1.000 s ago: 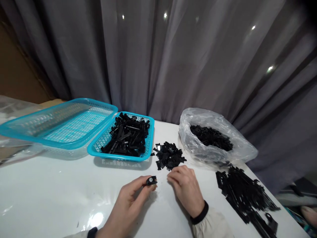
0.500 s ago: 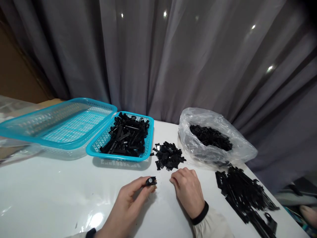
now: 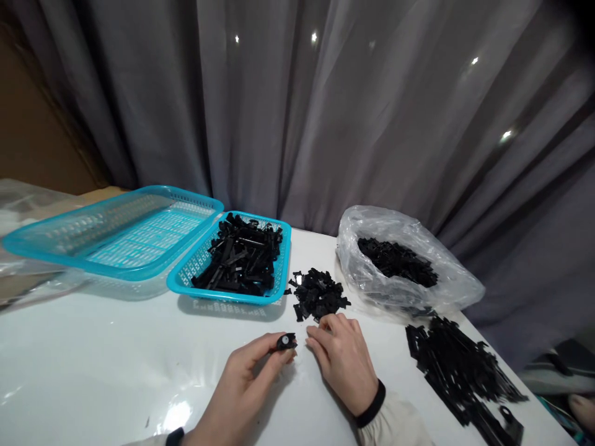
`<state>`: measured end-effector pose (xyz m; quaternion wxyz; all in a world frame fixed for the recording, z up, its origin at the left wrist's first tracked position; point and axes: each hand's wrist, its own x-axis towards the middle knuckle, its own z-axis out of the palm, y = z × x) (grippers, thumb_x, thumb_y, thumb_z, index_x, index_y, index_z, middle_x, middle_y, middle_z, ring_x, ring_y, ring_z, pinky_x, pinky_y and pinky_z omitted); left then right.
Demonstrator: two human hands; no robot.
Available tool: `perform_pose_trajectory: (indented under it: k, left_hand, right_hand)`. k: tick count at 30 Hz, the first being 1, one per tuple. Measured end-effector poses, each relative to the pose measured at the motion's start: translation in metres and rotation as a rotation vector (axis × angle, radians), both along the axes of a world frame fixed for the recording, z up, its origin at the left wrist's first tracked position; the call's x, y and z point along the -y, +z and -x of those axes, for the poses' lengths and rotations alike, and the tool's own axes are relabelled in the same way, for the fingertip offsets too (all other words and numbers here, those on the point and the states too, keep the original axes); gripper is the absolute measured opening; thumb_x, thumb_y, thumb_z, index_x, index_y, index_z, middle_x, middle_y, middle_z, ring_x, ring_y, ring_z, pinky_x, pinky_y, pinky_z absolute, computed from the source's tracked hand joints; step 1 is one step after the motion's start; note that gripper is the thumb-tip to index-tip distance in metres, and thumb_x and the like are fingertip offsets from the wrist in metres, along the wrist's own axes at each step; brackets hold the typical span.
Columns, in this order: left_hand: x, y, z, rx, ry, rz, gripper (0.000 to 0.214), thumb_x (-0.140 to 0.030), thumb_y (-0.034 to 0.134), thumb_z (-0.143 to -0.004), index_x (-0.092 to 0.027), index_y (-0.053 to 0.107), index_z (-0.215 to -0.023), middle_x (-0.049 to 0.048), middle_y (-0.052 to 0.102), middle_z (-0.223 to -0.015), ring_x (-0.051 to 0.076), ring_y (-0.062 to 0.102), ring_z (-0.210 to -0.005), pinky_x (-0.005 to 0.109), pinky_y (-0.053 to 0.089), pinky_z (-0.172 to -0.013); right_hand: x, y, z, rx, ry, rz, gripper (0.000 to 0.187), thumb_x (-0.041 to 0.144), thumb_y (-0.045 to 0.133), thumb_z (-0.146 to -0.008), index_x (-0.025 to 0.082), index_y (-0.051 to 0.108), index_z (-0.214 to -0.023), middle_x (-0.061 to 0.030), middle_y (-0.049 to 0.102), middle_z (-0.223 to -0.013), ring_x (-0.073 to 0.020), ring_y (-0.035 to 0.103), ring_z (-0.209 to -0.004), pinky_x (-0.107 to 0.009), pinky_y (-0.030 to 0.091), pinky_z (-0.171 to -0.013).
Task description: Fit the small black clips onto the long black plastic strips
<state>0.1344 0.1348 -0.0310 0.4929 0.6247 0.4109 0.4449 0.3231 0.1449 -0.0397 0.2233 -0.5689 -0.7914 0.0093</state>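
Note:
Between the thumb and fingers of my left hand (image 3: 246,381) is a black plastic part (image 3: 287,341), its end with a pale round spot facing me. My right hand (image 3: 346,362) is just to the right of it, thumb and fingertips drawn together; whatever they may pinch is too small to make out. A small gap separates the two hands. Right behind them lies a heap of small black plastic pieces (image 3: 320,294) on the white table (image 3: 93,371).
A blue basket (image 3: 174,286) of long black parts stands behind my left hand, with a larger blue basket (image 3: 116,272) at its left. At the back right sits a clear plastic bag (image 3: 450,279) of black pieces. Long black strips (image 3: 460,365) lie at the right edge.
My right hand has moved left, closer to the black plastic part in my left hand. The left hand keeps its hold. The whole view has shifted slightly.

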Motion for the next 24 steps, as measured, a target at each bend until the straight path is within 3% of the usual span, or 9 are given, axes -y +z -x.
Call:
perform_pose_trajectory:
  k: [2,5,8,14,24]
  left_hand:
    - [0.001,0.000,0.000,-0.003,0.003,-0.010,0.021,-0.033,0.052,-0.091,-0.018,0.065,-0.084,0.0020,0.066,-0.080,0.016,0.059,-0.075,0.020,0.045,-0.068]
    - [0.002,0.001,0.001,-0.015,0.011,-0.009,0.022,-0.034,0.052,-0.091,-0.017,0.065,-0.084,0.0026,0.065,-0.080,0.016,0.059,-0.076,0.021,0.045,-0.068]
    - [0.002,0.002,0.000,-0.013,-0.003,-0.010,0.022,-0.033,0.052,-0.091,-0.017,0.065,-0.083,0.0027,0.065,-0.079,0.016,0.059,-0.076,0.021,0.045,-0.068]
    - [0.002,0.004,-0.001,-0.016,0.019,0.005,0.024,-0.035,0.051,-0.091,-0.017,0.064,-0.084,0.0029,0.065,-0.080,0.017,0.059,-0.077,0.022,0.045,-0.069]
    - [0.001,-0.004,0.000,-0.021,-0.023,0.027,0.023,-0.035,0.050,-0.092,-0.017,0.063,-0.087,0.0034,0.064,-0.083,0.018,0.060,-0.081,0.024,0.045,-0.072]
  right_hand:
    - [0.002,0.001,-0.009,-0.098,0.033,0.014,0.017,0.017,0.054,-0.090,0.026,0.066,-0.098,-0.0031,0.057,-0.088,-0.0203,0.051,-0.086,-0.033,0.031,-0.073]
    - [0.001,0.001,-0.026,-0.176,-0.039,-0.011,0.024,0.008,0.051,-0.090,0.022,0.065,-0.103,-0.0043,0.060,-0.093,-0.0199,0.052,-0.090,-0.032,0.034,-0.075]
    - [0.000,-0.001,-0.034,-0.143,-0.086,-0.028,0.017,0.007,0.056,-0.087,0.020,0.066,-0.091,-0.0029,0.062,-0.088,-0.0192,0.054,-0.087,-0.031,0.034,-0.073]
    - [-0.001,-0.005,-0.018,-0.017,-0.050,-0.068,0.013,0.008,0.068,-0.079,0.020,0.065,-0.075,-0.0003,0.062,-0.076,-0.0191,0.052,-0.077,-0.032,0.027,-0.068]
    - [-0.005,-0.017,-0.014,0.143,0.003,-0.217,0.022,-0.002,0.048,-0.084,0.015,0.058,-0.073,-0.0051,0.055,-0.069,-0.0198,0.042,-0.069,-0.033,0.022,-0.063]
